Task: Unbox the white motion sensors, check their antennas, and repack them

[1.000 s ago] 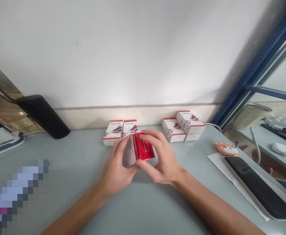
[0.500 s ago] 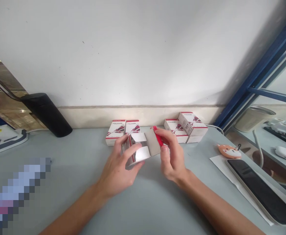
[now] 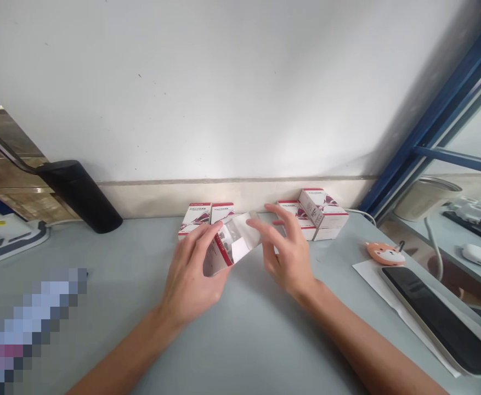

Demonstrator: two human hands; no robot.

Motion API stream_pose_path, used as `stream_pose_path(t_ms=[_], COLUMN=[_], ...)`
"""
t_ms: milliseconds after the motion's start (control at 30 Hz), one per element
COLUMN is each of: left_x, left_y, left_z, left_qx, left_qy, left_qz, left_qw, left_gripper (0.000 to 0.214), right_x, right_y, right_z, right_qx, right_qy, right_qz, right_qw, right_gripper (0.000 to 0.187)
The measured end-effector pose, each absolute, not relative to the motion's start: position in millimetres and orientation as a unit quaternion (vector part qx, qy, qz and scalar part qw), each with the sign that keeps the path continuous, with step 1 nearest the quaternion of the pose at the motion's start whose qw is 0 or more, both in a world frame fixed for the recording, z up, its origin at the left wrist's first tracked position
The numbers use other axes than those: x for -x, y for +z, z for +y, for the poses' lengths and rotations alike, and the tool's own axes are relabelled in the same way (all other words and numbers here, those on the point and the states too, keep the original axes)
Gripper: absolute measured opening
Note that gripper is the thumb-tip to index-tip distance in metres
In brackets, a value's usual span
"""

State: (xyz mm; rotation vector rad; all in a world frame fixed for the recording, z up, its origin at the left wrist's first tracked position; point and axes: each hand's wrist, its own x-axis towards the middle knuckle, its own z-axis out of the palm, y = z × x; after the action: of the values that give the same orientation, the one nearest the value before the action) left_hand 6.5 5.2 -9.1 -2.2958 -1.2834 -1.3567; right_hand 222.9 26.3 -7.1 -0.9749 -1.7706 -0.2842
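Above the grey desk [image 3: 240, 351], the left hand [image 3: 193, 274] is gripping a tilted red-and-white carton [image 3: 214, 260]; the right hand [image 3: 289, 260], no longer pinching its lid flap [image 3: 254, 232], is spreading its fingers close by, leaving the end open.

Held carton [image 3: 225, 254]: white, red band. Tabletop [image 3: 240, 345]: plain grey-blue.

The left hand [image 3: 193, 274] holds a small open box [image 3: 219, 257]. The right hand [image 3: 287, 252] is by its flap [image 3: 255, 235] (I can't tell if they touch). More white boxes [image 3: 330, 207] sit on the bench [image 3: 240, 340] beyond both hands.
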Motion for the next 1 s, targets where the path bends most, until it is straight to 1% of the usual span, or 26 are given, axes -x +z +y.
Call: stream_pose_path(t_ms=[67,133,233,300,400,500,600,700,867,933,1000], left_x=[-6,-6,-6,-6,-3,0,1,1,1,1,2], left_y=[-9,-9,-9,-9,-10,-11,-11,-10,-11,-12,-13], left_z=[5,5,4,5,7,10,11,11,10,11,11], left_qx=[0.775,0.779,0.785,0.789,0.794,0.809,0.826,0.835,0.834,0.835,0.832], left_qy=[-0.450,-0.441,-0.428,-0.420,-0.406,-0.378,-0.347,-0.331,-0.328,-0.326,-0.324], left_qz=[-0.427,-0.426,-0.429,-0.432,-0.429,-0.417,-0.401,-0.387,-0.393,-0.398,-0.410], left_qw=[0.118,0.131,0.126,0.125,0.144,0.173,0.193,0.210,0.205,0.196,0.186], left_gripper=[0.080,0.082,0.083,0.083,0.084,0.088,0.089,0.093,0.097,0.095,0.094], right_x=[-221,-221,-224,-227,-230,-229,-226,-223,-218,-218,-221], right_y=[-6,-5,-1,3,7,8,6,2,-4,-1,6], right_z=[27,25,20,17,16,17,19,21,22,23,24], right_qx=[0.396,0.367,0.331,0.318,0.325,0.370,0.408,0.422,0.430,0.435,0.448], right_qy=[-0.137,-0.122,-0.055,-0.010,0.035,0.069,0.109,0.146,0.187,0.221,0.253], right_qz=[-0.755,-0.770,-0.770,-0.773,-0.800,-0.813,-0.803,-0.789,-0.771,-0.754,-0.723], right_qw=[0.505,0.508,0.543,0.549,0.502,0.445,0.421,0.422,0.431,0.440,0.461], right_gripper=[0.061,0.058,0.041,0.032,0.027,0.024,0.015,0.017,0.009,0.011,0.017])
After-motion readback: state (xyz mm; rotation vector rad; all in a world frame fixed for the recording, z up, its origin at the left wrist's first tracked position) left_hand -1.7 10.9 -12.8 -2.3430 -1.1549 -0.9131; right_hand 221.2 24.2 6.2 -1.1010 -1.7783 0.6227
